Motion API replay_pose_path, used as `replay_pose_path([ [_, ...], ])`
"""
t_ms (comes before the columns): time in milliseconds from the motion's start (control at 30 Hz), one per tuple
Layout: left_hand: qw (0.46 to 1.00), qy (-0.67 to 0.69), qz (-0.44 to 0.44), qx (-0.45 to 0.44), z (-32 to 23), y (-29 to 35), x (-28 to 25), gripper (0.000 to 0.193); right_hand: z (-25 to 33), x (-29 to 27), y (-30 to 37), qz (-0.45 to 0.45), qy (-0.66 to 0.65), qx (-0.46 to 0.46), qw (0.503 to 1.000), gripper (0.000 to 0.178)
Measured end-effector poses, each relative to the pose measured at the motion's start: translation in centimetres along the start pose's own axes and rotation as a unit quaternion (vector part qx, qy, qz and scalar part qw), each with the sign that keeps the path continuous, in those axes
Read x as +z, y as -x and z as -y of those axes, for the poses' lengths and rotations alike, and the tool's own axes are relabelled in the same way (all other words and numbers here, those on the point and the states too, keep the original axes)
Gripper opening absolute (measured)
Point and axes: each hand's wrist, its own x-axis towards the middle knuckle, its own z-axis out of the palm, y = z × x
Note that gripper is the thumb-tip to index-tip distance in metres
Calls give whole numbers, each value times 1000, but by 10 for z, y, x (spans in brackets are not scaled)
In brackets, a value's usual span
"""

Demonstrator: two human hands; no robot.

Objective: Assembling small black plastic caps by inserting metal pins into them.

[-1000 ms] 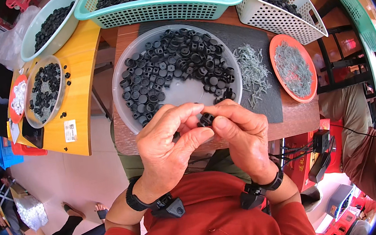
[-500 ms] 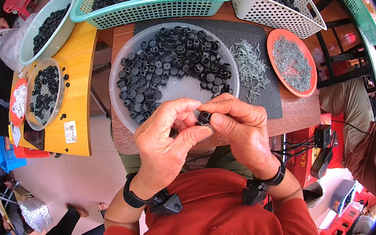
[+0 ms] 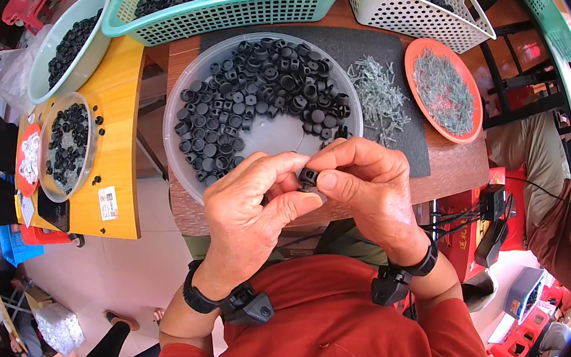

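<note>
Both my hands meet over the near edge of the table, in front of a round clear tub (image 3: 276, 134) of small black plastic parts (image 3: 238, 101). Pinched between them is one small black plastic part (image 3: 308, 175). My left hand (image 3: 249, 202) grips it from the left with thumb and fingers; a further dark bit inside its curled fingers is mostly hidden. My right hand (image 3: 368, 185) holds the part's right side between thumb and forefinger. Right of the tub, thin silvery metal pins (image 3: 380, 99) lie in a loose pile on a dark mat (image 3: 410, 154).
An orange plate (image 3: 431, 125) of pins stands at right. Behind are a green basket (image 3: 226, 17) and a white basket (image 3: 416, 17) of black parts. On the yellow table (image 3: 114, 129) at left are a pale green basin (image 3: 75, 58) and a clear bowl (image 3: 89, 158). People are on both sides.
The black part between my fingers has turned a little and shows more of its face. My hands stay nearly in place. At the left, another person's hand has moved lower.
</note>
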Motion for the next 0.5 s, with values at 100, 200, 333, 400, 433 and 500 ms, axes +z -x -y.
replay_pose_path([
  [100, 1000, 5, 5, -6, 4, 0, 0, 32, -2, 0, 0, -3, 36, -28, 999, 14],
  [200, 998, 44, 14, -38, 4, -1, 1, 31, -2, -2, 1, -5, 26, -20, 999, 15],
  [333, 991, 80, 53, -89, 4, -3, -1, 28, -1, -3, 1, -5, 32, -21, 999, 16],
  [400, 988, 95, 57, -105, 4, -3, -1, 25, -1, -5, 1, 10, 58, -31, 998, 18],
  [433, 985, 110, 60, -121, 4, -3, -1, 22, -2, -5, 2, 8, 57, -31, 998, 18],
  [500, 981, 123, 69, -133, 4, -4, -2, 22, -1, -5, 2, 8, 30, -14, 999, 18],
])
